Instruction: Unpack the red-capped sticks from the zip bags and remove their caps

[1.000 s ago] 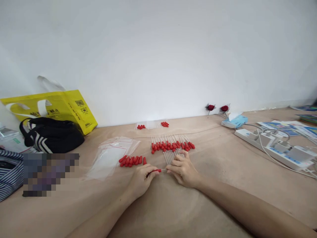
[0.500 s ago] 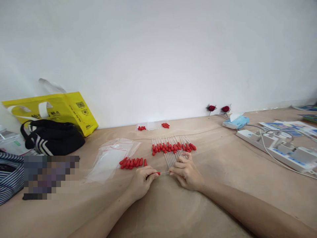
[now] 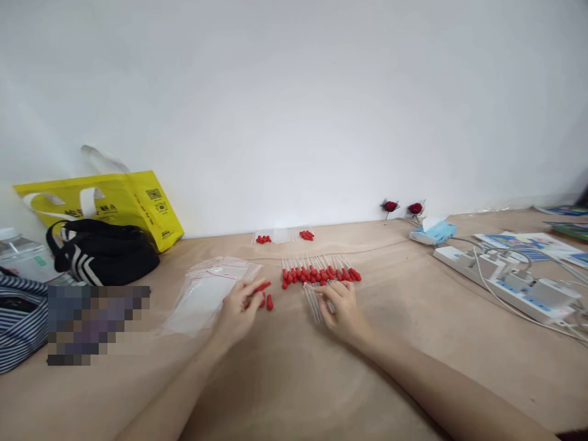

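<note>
My left hand (image 3: 237, 311) is at the loose red rubber dropper bulbs (image 3: 269, 302), with one bulb (image 3: 262, 286) at its fingertips. Its fingers and thumb hide part of that pile. My right hand (image 3: 342, 309) reaches over a row of thin clear tubes (image 3: 313, 305), thumb and forefinger apart, the fingertips touching the tubes' upper ends. Just beyond it lie several assembled droppers (image 3: 316, 272), red bulbs toward me and clear tubes pointing to the wall.
Clear zip bags (image 3: 202, 297) lie left of the loose bulbs. Two filled bags (image 3: 285, 235) rest by the wall. At left are a yellow bag (image 3: 138, 202) and a black pouch (image 3: 110, 251). On the right sit a power strip (image 3: 505, 285), a tissue pack (image 3: 434, 233) and two red roses (image 3: 416, 209).
Earlier both hands met at a bulb and tube in front of me. Now they are apart: the left has moved left to the loose bulbs, the right forward over the tubes.
</note>
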`<state>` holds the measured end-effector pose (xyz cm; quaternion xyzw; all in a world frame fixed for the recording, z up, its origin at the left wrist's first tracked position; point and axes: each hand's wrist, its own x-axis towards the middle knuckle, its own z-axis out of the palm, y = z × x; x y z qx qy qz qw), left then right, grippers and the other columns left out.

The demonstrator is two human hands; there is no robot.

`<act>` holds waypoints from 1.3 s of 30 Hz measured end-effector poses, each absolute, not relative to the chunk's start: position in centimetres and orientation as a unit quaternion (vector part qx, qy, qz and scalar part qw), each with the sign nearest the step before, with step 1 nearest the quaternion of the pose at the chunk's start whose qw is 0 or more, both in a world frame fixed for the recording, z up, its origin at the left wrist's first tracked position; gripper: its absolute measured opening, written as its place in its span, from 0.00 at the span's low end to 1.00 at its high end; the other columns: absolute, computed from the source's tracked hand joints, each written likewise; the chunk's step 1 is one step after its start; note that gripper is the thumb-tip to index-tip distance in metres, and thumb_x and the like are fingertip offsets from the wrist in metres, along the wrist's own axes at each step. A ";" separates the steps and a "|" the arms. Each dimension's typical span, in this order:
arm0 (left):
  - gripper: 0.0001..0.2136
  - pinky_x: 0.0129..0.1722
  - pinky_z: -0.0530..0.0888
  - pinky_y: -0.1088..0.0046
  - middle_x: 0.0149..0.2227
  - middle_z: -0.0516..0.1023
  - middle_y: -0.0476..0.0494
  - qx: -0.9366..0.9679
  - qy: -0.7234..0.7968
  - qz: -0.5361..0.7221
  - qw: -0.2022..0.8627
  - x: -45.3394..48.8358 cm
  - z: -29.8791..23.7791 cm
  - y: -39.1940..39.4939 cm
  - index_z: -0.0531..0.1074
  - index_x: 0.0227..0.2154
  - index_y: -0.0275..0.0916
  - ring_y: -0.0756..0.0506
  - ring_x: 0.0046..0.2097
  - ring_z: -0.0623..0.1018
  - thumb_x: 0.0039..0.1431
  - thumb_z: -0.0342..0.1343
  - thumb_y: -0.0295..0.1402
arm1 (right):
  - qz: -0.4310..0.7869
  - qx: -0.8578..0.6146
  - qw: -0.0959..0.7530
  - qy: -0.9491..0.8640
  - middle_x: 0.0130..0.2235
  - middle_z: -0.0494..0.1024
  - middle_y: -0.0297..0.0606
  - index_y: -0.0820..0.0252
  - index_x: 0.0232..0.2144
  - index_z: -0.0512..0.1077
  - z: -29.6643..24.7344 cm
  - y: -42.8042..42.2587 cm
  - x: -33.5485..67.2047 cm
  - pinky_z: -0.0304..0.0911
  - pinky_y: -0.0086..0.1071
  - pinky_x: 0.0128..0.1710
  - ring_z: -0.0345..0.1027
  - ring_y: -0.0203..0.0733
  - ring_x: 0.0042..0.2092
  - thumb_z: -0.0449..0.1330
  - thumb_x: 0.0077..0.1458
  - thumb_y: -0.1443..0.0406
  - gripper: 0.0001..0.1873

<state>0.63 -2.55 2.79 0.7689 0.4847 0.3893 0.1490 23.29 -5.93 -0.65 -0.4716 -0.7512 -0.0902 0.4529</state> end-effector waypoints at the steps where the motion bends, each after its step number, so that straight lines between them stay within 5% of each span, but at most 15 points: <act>1: 0.16 0.32 0.70 0.74 0.34 0.69 0.45 0.749 0.501 0.414 0.127 -0.3 3.1 -2.0 0.69 0.42 0.38 0.49 0.34 0.72 0.52 0.47 0.36 | -0.109 -0.472 0.437 -0.758 0.26 0.71 0.35 0.61 0.31 0.69 -0.6 -5.8 22.7 0.48 0.33 0.38 0.61 0.35 0.30 0.49 0.52 0.71 0.09; 10: 0.11 0.30 0.67 0.73 0.31 0.76 0.47 0.751 0.586 0.304 0.011 -4.4 3.0 0.9 0.70 0.31 0.39 0.46 0.31 0.71 0.48 0.50 0.39 | -0.194 -0.478 0.296 -0.804 0.25 0.70 0.36 0.62 0.22 0.68 -1.7 -4.2 19.7 0.44 0.39 0.42 0.59 0.38 0.33 0.53 0.46 0.74 0.06; 16: 0.12 0.37 0.66 0.70 0.32 0.77 0.48 0.765 0.594 0.249 -0.004 -4.0 3.0 0.6 0.73 0.27 0.42 0.44 0.36 0.72 0.48 0.49 0.43 | -0.136 -0.494 0.267 -0.816 0.29 0.71 0.37 0.60 0.27 0.70 -1.5 -4.9 19.8 0.41 0.43 0.44 0.58 0.41 0.37 0.52 0.52 0.65 0.08; 23: 0.18 0.38 0.67 0.70 0.33 0.75 0.44 0.720 0.590 0.365 0.016 -4.2 3.0 1.1 0.72 0.28 0.38 0.45 0.35 0.71 0.51 0.43 0.45 | -0.096 -0.505 0.231 -0.826 0.33 0.71 0.39 0.60 0.32 0.70 -0.6 -5.4 20.0 0.39 0.45 0.47 0.56 0.43 0.41 0.53 0.51 0.59 0.11; 27: 0.14 0.41 0.65 0.68 0.34 0.75 0.43 0.748 0.603 0.276 0.001 -2.2 4.5 1.7 0.73 0.26 0.39 0.42 0.40 0.71 0.49 0.46 0.41 | -0.091 -0.500 0.231 -0.830 0.33 0.71 0.39 0.60 0.31 0.69 -0.5 -5.3 20.0 0.39 0.45 0.47 0.56 0.43 0.41 0.52 0.51 0.58 0.12; 35: 0.15 0.26 0.64 0.75 0.17 0.72 0.49 0.733 0.650 0.139 0.143 5.3 4.8 5.9 0.70 0.14 0.38 0.46 0.26 0.72 0.46 0.50 0.41 | -0.098 -0.494 0.247 -0.828 0.31 0.69 0.39 0.61 0.28 0.69 -0.6 -5.1 20.2 0.39 0.45 0.46 0.55 0.42 0.39 0.52 0.51 0.56 0.14; 39: 0.14 0.26 0.66 0.77 0.16 0.73 0.50 0.724 0.638 0.106 0.240 7.0 3.8 7.0 0.71 0.14 0.37 0.48 0.25 0.73 0.50 0.48 0.35 | -0.095 -0.480 0.269 -0.830 0.31 0.68 0.37 0.59 0.29 0.70 -0.3 -5.5 20.9 0.38 0.44 0.46 0.55 0.40 0.38 0.51 0.52 0.55 0.14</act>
